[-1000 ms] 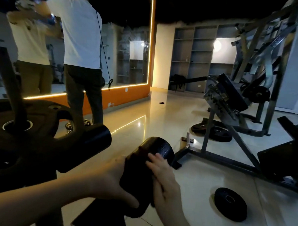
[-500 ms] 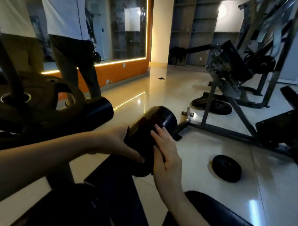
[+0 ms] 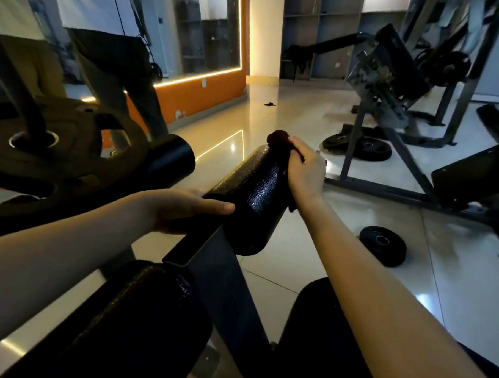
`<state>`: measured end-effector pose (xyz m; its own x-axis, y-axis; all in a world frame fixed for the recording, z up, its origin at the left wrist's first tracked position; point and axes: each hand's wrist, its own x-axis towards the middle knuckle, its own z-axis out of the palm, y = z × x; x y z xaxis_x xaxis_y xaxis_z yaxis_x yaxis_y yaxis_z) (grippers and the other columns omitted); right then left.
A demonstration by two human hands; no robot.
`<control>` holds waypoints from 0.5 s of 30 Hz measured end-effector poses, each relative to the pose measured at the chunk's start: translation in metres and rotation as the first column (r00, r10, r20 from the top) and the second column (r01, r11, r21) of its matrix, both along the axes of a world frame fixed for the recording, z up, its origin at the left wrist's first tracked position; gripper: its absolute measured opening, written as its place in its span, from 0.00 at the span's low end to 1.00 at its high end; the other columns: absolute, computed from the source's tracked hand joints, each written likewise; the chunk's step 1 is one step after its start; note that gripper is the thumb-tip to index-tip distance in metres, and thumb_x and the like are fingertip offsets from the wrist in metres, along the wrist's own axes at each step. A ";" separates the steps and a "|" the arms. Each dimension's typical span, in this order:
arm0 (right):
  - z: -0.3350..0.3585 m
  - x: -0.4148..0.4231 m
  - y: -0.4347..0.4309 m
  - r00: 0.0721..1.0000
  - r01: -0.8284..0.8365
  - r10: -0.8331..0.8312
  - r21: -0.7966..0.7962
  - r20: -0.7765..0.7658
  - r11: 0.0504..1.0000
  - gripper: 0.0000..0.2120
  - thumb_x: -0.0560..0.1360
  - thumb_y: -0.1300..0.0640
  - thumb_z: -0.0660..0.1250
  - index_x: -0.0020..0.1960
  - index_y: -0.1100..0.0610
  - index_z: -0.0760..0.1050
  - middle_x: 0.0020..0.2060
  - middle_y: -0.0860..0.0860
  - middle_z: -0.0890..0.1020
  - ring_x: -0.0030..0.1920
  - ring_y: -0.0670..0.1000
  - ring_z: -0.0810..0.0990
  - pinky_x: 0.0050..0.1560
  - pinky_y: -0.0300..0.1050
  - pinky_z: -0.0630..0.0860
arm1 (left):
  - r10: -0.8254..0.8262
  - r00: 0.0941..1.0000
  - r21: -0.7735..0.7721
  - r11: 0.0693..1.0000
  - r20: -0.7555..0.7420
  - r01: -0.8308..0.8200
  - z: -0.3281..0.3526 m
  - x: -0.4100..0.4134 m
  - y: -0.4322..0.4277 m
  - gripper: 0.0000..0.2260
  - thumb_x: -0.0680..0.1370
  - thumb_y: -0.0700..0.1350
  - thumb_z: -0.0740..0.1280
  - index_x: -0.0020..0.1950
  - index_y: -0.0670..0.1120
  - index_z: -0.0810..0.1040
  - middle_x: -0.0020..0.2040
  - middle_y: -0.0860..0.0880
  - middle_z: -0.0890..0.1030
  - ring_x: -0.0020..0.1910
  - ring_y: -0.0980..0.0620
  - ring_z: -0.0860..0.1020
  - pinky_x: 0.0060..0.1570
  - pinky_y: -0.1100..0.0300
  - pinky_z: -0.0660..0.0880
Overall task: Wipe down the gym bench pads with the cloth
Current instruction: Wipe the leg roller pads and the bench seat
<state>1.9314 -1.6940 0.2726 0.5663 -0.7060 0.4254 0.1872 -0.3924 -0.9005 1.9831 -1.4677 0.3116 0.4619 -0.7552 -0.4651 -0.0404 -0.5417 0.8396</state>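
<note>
item: wipe-down, roller stage. your right hand (image 3: 306, 168) has its fingers curled and clamped on the dark cloth (image 3: 277, 140), which is bunched against the far end of the textured black roller pad (image 3: 253, 194). your left hand (image 3: 181, 208) rests on the pad's near left edge with the thumb laid straight along it. its other fingers sit behind the pad, so you cannot tell whether they wrap it. judged step: this roller is being wiped and the seat pad (image 3: 139, 321) below looks not yet reached. next move, as a judgement: draw the cloth back along the roller toward its near end with steady pressure, brace with the left hand so the pad does not spin, then go on to the second roller (image 3: 169, 159) off its left end. surroundings: a glossy tiled floor (image 3: 274, 118); one loose weight plate (image 3: 383, 246) on the floor right of the roller; two more plates (image 3: 367, 148) under an angled machine (image 3: 390, 75) toward the far right; a loaded plate (image 3: 58, 152) at the left edge; a light-trimmed mirror (image 3: 209, 30); a person standing (image 3: 116, 68) beside it.
</note>
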 end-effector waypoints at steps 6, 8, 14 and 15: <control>-0.021 -0.059 0.071 0.995 -0.049 0.047 0.021 0.084 0.999 0.17 0.80 0.64 0.59 0.67 0.54 0.74 0.70 0.46 0.70 0.72 0.43 0.63 0.74 0.41 0.59 | -0.120 0.858 0.268 0.963 0.499 -0.021 0.033 -0.024 -0.011 0.58 0.56 0.60 0.80 0.79 0.49 0.53 0.77 0.44 0.61 0.73 0.43 0.64 0.70 0.50 0.64; -0.039 -0.084 0.105 0.984 -0.098 0.098 -0.005 0.149 0.995 0.18 0.80 0.64 0.59 0.67 0.51 0.72 0.71 0.44 0.69 0.73 0.43 0.61 0.75 0.46 0.58 | -0.257 0.671 0.335 0.942 0.696 0.014 0.029 -0.046 -0.020 0.60 0.60 0.58 0.80 0.79 0.53 0.43 0.76 0.45 0.58 0.71 0.44 0.64 0.67 0.52 0.68; -0.038 -0.069 0.102 0.985 -0.024 0.017 0.039 0.170 0.999 0.19 0.79 0.66 0.58 0.67 0.55 0.73 0.70 0.48 0.70 0.73 0.47 0.63 0.74 0.45 0.59 | -0.245 0.459 0.301 0.952 0.854 -0.052 0.000 -0.056 -0.029 0.64 0.60 0.56 0.82 0.78 0.53 0.36 0.70 0.40 0.59 0.68 0.36 0.65 0.66 0.41 0.69; -0.031 -0.057 0.088 0.989 0.028 -0.038 0.068 0.140 0.997 0.19 0.79 0.67 0.57 0.67 0.57 0.73 0.70 0.51 0.71 0.73 0.48 0.65 0.74 0.43 0.59 | -0.218 0.487 0.275 0.960 0.846 -0.048 0.000 -0.053 -0.029 0.64 0.59 0.56 0.83 0.78 0.54 0.38 0.70 0.40 0.60 0.68 0.36 0.65 0.66 0.41 0.69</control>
<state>1.8747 -1.6064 0.2415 0.4800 -0.7523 0.4512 0.3020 -0.3412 -0.8902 1.9304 -1.4962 0.3115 0.6667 -0.7447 -0.0298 -0.7259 -0.6578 0.2008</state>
